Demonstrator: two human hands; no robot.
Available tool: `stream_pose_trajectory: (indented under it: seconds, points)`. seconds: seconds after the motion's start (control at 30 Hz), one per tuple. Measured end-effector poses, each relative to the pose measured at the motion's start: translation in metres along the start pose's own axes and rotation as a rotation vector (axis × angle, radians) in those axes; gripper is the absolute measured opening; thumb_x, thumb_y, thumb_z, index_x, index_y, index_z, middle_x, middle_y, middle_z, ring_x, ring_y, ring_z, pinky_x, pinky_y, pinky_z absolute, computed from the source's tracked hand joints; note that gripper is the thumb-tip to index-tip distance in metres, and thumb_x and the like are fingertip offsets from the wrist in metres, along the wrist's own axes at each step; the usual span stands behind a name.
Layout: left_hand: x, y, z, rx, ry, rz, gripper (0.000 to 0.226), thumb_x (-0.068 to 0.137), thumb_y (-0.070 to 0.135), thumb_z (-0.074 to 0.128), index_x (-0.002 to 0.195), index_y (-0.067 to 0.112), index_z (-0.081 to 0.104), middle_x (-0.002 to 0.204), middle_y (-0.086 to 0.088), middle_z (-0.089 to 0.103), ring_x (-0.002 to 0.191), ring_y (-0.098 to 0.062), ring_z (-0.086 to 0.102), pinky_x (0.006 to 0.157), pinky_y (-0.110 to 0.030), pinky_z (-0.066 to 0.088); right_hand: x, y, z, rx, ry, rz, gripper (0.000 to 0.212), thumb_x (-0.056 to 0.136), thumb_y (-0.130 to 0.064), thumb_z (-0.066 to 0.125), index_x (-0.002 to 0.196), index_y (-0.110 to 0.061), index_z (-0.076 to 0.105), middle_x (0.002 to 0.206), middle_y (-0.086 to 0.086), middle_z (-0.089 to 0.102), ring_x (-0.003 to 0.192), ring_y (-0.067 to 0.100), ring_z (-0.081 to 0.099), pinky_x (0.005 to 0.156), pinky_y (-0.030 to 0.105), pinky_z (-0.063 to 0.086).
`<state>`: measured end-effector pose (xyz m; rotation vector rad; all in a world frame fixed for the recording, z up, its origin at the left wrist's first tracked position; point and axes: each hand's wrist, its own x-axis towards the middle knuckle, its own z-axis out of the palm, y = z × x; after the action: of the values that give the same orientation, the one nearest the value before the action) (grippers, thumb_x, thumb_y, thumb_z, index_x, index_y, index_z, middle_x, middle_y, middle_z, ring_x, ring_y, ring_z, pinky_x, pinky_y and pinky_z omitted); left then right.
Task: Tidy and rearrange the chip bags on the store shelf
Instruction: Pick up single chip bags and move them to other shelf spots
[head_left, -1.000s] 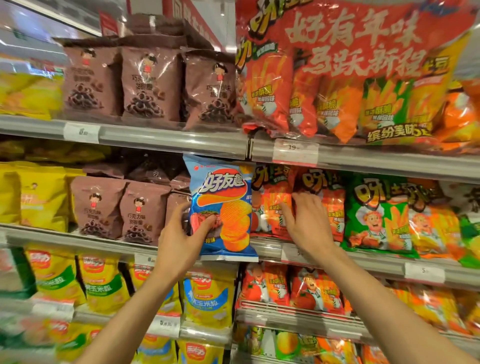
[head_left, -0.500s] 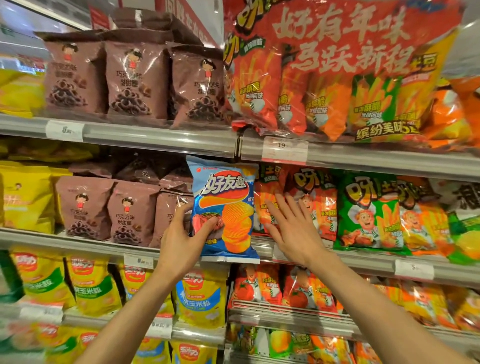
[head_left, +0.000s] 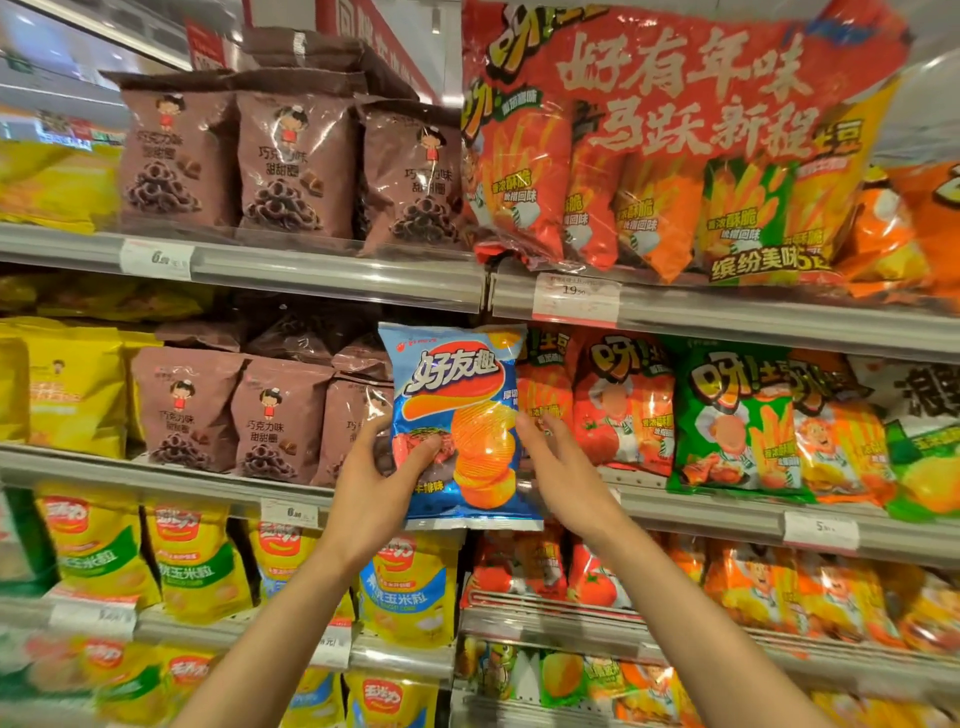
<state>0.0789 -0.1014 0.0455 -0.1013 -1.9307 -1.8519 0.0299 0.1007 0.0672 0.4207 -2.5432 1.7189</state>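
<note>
A blue chip bag (head_left: 457, 415) with orange ridged chips printed on it is held upright in front of the middle shelf (head_left: 727, 514). My left hand (head_left: 382, 483) grips its lower left side, thumb across the front. My right hand (head_left: 563, 473) touches the bag's right edge with its fingertips, fingers spread; its hold on the bag is unclear. Behind the bag stand brown snack bags (head_left: 280, 415) to the left and red-orange fries bags (head_left: 623, 405) to the right.
Green fries bags (head_left: 737, 421) sit further right on the same shelf. The top shelf holds brown bags (head_left: 291, 161) and a large red multipack (head_left: 675, 145). Yellow corn snack bags (head_left: 197, 561) fill the shelf below. Price tags (head_left: 575, 299) line the shelf rails.
My right hand has left the red-orange bags and come left to the blue bag's right edge. The left hand keeps its grip, and the view has shifted slightly.
</note>
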Motion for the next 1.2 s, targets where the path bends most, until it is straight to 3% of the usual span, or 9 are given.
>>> stream_pose_trajectory:
  seconds: [0.17, 0.27, 0.37, 0.7, 0.8, 0.9, 1.07, 1.17, 1.2]
  points:
    - [-0.026, -0.016, 0.005, -0.089, -0.084, -0.095, 0.034, 0.095, 0.027, 0.062, 0.128, 0.02, 0.058, 0.114, 0.006, 0.073, 0.104, -0.006, 0.069, 0.083, -0.018, 0.053, -0.022, 0.023, 0.016, 0.192, -0.009, 0.089, 0.057, 0.099, -0.056, 0.047, 0.146, -0.025, 0.045, 0.139, -0.017, 0.053, 0.133, 0.005, 0.047, 0.105, 0.019, 0.036]
    - [-0.036, -0.026, 0.003, -0.099, -0.099, -0.141, 0.026, 0.098, 0.023, 0.057, 0.123, 0.021, 0.06, 0.1, 0.011, 0.075, 0.091, 0.003, 0.069, 0.073, -0.009, 0.049, -0.039, 0.039, 0.018, 0.213, 0.023, 0.15, 0.077, 0.09, -0.071, 0.051, 0.151, -0.026, 0.041, 0.149, -0.015, 0.047, 0.14, 0.009, 0.043, 0.119, 0.037, 0.031]
    - [-0.047, -0.033, 0.006, -0.114, -0.145, -0.175, 0.023, 0.098, 0.018, 0.057, 0.121, 0.02, 0.062, 0.099, 0.009, 0.077, 0.096, -0.007, 0.071, 0.076, -0.013, 0.051, -0.055, 0.057, 0.014, 0.194, 0.05, 0.199, 0.091, 0.076, -0.087, 0.053, 0.146, -0.029, 0.049, 0.144, -0.013, 0.057, 0.133, 0.009, 0.052, 0.117, 0.042, 0.037]
    - [-0.09, -0.034, 0.067, -0.176, -0.27, -0.228, 0.03, 0.094, 0.022, 0.063, 0.123, 0.015, 0.06, 0.108, -0.01, 0.074, 0.102, -0.022, 0.071, 0.085, -0.03, 0.057, -0.114, 0.09, -0.048, 0.201, 0.109, 0.274, 0.033, 0.103, -0.047, 0.042, 0.115, -0.028, 0.068, 0.105, -0.016, 0.076, 0.1, -0.002, 0.068, 0.088, 0.017, 0.046]
    - [-0.102, -0.027, 0.104, -0.174, -0.33, -0.213, 0.037, 0.088, 0.029, 0.063, 0.122, 0.014, 0.06, 0.107, -0.014, 0.073, 0.103, -0.026, 0.07, 0.09, -0.039, 0.055, -0.133, 0.098, -0.083, 0.229, 0.142, 0.278, 0.03, 0.105, -0.043, 0.041, 0.11, -0.03, 0.067, 0.096, -0.022, 0.076, 0.091, -0.009, 0.068, 0.075, 0.007, 0.045]
    - [-0.115, -0.017, 0.154, -0.193, -0.334, -0.228, 0.032, 0.088, 0.023, 0.063, 0.119, 0.012, 0.06, 0.1, -0.011, 0.075, 0.098, -0.025, 0.072, 0.083, -0.03, 0.057, -0.157, 0.104, -0.128, 0.234, 0.189, 0.27, 0.023, 0.105, -0.041, 0.041, 0.105, -0.037, 0.064, 0.087, -0.028, 0.073, 0.087, -0.018, 0.064, 0.071, -0.001, 0.041]
    - [-0.15, 0.009, 0.26, -0.2, -0.375, -0.237, 0.025, 0.094, 0.015, 0.063, 0.119, 0.014, 0.06, 0.103, -0.011, 0.075, 0.096, -0.023, 0.073, 0.084, -0.035, 0.059, -0.209, 0.105, -0.226, 0.26, 0.285, 0.264, 0.015, 0.105, -0.036, 0.043, 0.101, -0.036, 0.058, 0.096, -0.026, 0.059, 0.08, -0.018, 0.058, 0.067, -0.006, 0.036]
    - [-0.176, 0.025, 0.338, -0.205, -0.432, -0.217, 0.023, 0.094, 0.017, 0.063, 0.117, 0.015, 0.061, 0.102, -0.008, 0.076, 0.097, -0.021, 0.073, 0.083, -0.033, 0.058, -0.237, 0.139, -0.303, 0.225, 0.344, 0.291, 0.02, 0.103, -0.047, 0.045, 0.113, -0.032, 0.055, 0.106, -0.026, 0.057, 0.094, -0.006, 0.057, 0.076, -0.007, 0.033]
    - [-0.185, 0.029, 0.365, -0.204, -0.457, -0.201, 0.024, 0.094, 0.017, 0.064, 0.118, 0.015, 0.061, 0.103, -0.007, 0.076, 0.098, -0.02, 0.072, 0.081, -0.029, 0.058, -0.245, 0.154, -0.33, 0.219, 0.353, 0.289, 0.041, 0.096, -0.062, 0.047, 0.118, -0.029, 0.059, 0.114, -0.023, 0.06, 0.104, 0.002, 0.059, 0.089, -0.003, 0.036]
